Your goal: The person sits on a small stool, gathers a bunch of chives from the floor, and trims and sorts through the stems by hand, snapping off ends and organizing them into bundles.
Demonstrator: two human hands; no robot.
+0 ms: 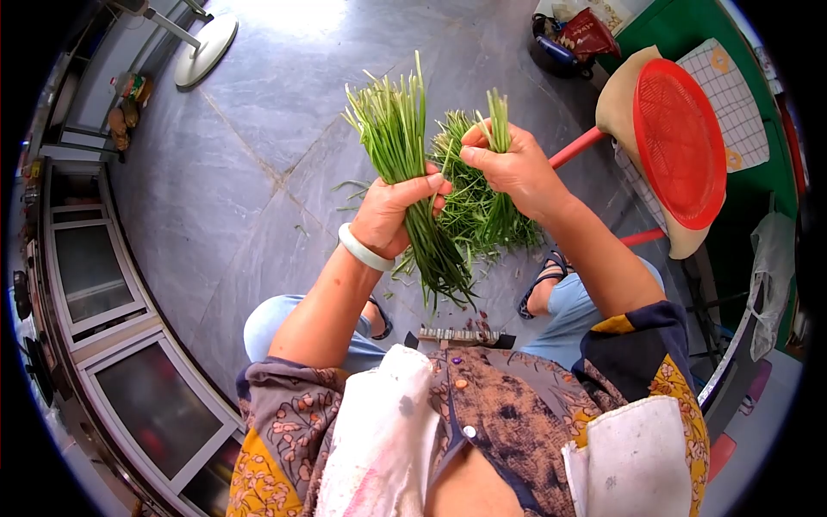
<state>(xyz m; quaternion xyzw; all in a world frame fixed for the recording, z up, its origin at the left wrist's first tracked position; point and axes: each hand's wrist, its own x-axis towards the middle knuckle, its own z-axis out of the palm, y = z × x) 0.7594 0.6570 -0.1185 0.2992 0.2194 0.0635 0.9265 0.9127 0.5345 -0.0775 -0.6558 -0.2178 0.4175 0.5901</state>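
My left hand (398, 207), with a pale bangle at its wrist, is wrapped round a thick bundle of long green stalks (392, 133). The stalks' pale cut ends point up and their dark leaf tips hang down toward my lap. To the right, my right hand (514, 168) grips a smaller bunch of the same stalks (497, 129), its pale ends showing above the fingers. The two hands are apart. Below and between them a loose heap of green stalks (469, 211) lies on the grey floor, partly hidden by my hands.
A red plastic basket (680, 142) rests on a red-legged seat at the right. Beside it is a green surface with a checked cloth (728, 103). Glass-fronted cabinets (155, 401) line the left. A round stand base (207, 50) is at the upper left.
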